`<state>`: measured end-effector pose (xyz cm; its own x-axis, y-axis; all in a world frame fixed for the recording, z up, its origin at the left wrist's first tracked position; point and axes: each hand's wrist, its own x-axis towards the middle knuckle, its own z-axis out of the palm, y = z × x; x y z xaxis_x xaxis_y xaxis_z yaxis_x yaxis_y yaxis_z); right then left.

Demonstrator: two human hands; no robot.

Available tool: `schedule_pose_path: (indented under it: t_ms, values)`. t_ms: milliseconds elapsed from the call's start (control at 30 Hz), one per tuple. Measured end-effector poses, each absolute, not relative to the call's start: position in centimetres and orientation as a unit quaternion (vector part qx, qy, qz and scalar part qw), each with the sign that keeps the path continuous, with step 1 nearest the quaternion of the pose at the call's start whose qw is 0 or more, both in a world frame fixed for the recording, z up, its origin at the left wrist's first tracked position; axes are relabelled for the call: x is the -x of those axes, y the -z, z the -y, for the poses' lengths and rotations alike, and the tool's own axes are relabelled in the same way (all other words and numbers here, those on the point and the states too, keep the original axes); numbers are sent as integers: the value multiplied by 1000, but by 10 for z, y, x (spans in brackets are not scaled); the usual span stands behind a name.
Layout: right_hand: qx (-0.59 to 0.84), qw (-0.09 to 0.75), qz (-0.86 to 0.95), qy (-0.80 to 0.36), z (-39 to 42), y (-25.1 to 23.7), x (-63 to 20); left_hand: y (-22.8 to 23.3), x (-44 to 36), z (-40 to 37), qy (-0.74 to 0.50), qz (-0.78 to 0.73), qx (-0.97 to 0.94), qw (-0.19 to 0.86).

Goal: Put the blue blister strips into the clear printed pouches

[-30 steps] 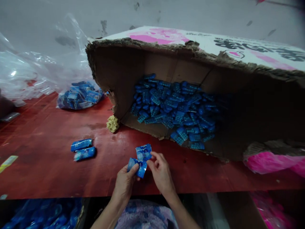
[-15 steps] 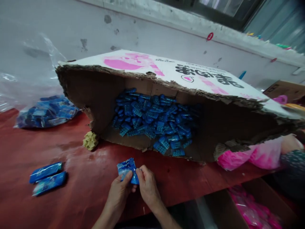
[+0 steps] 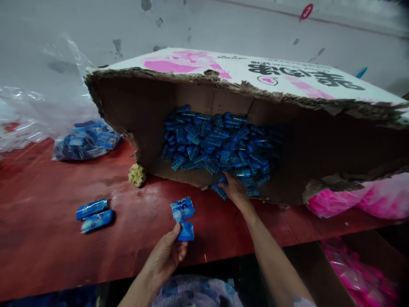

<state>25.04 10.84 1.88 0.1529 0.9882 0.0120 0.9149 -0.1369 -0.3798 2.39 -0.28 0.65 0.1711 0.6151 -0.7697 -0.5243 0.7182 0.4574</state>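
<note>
Blue wrappers [image 3: 183, 218] sit pinched in my left hand [image 3: 166, 257], its grip clenched on them over the red counter [image 3: 47, 251]. At one o'clock from it my right hand [image 3: 235, 190] reaches into the torn cardboard box [image 3: 143, 106], fingers spread loose on the heap of blue packets [image 3: 217, 145], grasping nothing I can see. Two filled packs [image 3: 94, 215] lie at nine o'clock.

A torn carton [image 3: 243, 81] lies on its side on the table [image 3: 47, 238], packets [image 3: 217, 145] heaped inside; left of it sits a bagful [image 3: 86, 140], two packets [image 3: 94, 215] nearer the front edge, perhaps crumpled plastic [image 3: 28, 115] behind
</note>
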Motion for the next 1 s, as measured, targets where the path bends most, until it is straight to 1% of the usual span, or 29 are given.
schedule_pose_path:
  t_ms: [167,267,333,400,433,500,567,767,1000]
  values:
    - [756,273,577,-143,-95,-21,-253,-9,-23,2,-374,-535,-5,757]
    - [750,335,541,-181,-79,-23,-246,-6,-23,1,-397,-526,-7,752]
    - [715,395,507,-276,-63,-25,-234,-3,-23,0,-416,-521,-14,745]
    - [618,481,417,-461,-45,-28,-219,0,-23,0,-434,-511,-37,741]
    - [569,500,373,-536,-37,-29,-210,2,-23,1,-440,-505,-53,741]
    - [507,510,310,-622,-24,-30,-196,4,-22,1,-449,-493,-88,740]
    - [491,507,285,-648,-16,-29,-186,4,-21,2,-452,-490,-121,736]
    - [494,503,276,-653,-13,-20,-179,2,-19,3,-467,-534,-181,682]
    - [488,498,273,-663,-5,-22,-177,3,-10,4,-463,-570,-254,629]
